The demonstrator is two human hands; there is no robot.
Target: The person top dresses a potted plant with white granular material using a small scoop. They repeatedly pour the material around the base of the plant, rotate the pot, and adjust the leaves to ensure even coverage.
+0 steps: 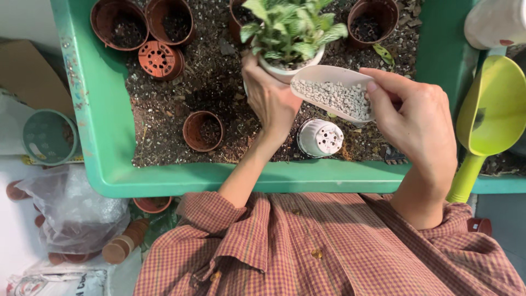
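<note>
My left hand grips a small white pot holding a leafy green and white plant, above the soil of a green tray. My right hand holds a pale scoop filled with small grey pebbles, its open end next to the pot's rim. An upturned white pot lies on the soil just below both hands.
Several brown plastic pots stand or lie in the tray's soil, one near my left wrist. A lime-green scoop rests at the right. A clear plastic bag and terracotta pots lie at lower left, beside a teal pot.
</note>
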